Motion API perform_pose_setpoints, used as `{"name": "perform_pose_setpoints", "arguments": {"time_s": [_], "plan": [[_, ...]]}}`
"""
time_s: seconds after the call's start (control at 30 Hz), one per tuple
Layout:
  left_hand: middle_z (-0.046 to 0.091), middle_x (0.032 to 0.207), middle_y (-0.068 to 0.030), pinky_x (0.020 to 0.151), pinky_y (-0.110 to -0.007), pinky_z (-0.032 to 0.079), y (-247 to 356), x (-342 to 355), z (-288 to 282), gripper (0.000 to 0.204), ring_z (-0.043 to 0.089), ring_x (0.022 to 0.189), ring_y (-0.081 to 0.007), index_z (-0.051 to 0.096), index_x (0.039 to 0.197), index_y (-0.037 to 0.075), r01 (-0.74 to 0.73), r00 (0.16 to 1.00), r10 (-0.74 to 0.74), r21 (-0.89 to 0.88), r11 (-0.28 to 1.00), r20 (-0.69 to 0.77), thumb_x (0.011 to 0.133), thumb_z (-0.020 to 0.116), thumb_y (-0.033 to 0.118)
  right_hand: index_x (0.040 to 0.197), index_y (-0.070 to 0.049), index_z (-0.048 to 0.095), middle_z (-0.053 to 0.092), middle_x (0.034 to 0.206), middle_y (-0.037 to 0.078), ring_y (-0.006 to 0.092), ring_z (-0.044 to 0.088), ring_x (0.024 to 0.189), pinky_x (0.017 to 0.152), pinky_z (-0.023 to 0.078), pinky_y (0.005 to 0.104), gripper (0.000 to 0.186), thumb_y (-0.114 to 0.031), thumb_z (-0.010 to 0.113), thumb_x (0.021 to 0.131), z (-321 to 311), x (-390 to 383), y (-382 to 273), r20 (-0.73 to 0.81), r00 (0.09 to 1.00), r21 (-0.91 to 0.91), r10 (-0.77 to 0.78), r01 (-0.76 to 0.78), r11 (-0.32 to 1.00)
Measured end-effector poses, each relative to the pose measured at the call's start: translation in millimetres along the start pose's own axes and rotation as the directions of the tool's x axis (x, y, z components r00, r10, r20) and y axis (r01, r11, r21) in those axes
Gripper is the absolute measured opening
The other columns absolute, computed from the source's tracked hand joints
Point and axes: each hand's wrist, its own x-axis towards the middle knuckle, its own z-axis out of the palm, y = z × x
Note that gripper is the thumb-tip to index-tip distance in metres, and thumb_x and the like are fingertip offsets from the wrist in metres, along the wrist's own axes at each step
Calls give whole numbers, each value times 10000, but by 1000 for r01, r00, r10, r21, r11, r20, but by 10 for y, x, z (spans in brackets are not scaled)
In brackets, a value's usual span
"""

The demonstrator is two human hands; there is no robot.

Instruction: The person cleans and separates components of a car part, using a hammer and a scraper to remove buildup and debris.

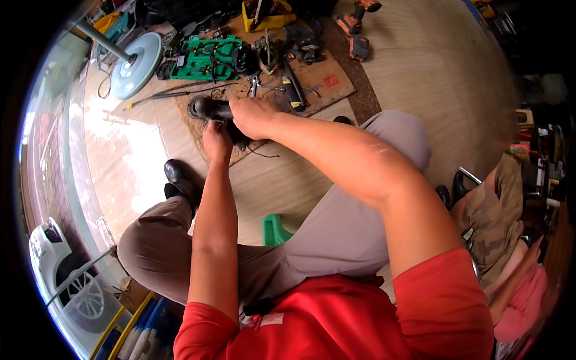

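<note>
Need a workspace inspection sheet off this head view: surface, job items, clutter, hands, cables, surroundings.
Surface: scuffed brown board on the tiled floor.
Job items: dark round-headed tool, held over the board's left part.
Clutter: open green tool case, yellow tray, orange-and-black equipment.
Hands: right hand grips the tool's body; left hand holds its near side, grip partly hidden.
Cables: thin dark strand by the board's near edge; cannot tell if cable.
Surroundings: pale-blue round base with pole, left; another person, right; white car lower left.
</note>
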Motion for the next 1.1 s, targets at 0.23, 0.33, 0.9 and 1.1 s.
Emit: {"name": "perform_pose_setpoints", "arguments": {"time_s": [0.23, 0.33, 0.9, 1.1], "plan": [[645, 919, -197, 776, -495, 462, -107, 36, 79, 177, 590, 922, -412, 653, 962, 63, -44, 998, 45, 42, 998, -34, 864, 627, 208, 1073, 8, 544, 676, 1027, 220, 358, 659, 999, 851, 523, 442, 225, -113, 445, 910, -1, -30, -28, 50, 999, -28, 6, -5, 1000], [649, 927, -186, 797, -490, 461, -52, 12, 79, 165, 584, 929, -401, 650, 946, 60, -24, 999, 22, -68, 997, -40, 854, 632, 197, 1070, 5, 546, 677, 1025, 218, 360, 659, 996, 851, 522, 446, 223, -113, 443, 911, 3, -43, -20, 28, 999, -25, 14, -14, 1000], [670, 971, -28, 671, -240, 446, -747, 272, 106, 154, 593, 808, -104, 633, 1044, 38, 208, 955, -290, -833, 512, 61, 927, 649, 137, 1093, 7, 550, 646, 1015, 250, 411, 615, 1003, 868, 489, 468, 361, -261, 624, 863, -201, -19, 27, -116, 982, 123, 150, -135, 983], [688, 937, -39, 709, -262, 464, -724, 212, 183, 155, 608, 805, -118, 649, 1039, 35, 173, 963, -269, -765, 620, 1, 914, 659, 127, 1066, 32, 552, 645, 1019, 268, 416, 612, 1007, 872, 485, 471, 370, -257, 655, 860, -155, -51, 156, -84, 979, 56, 188, -184, 981]]}}
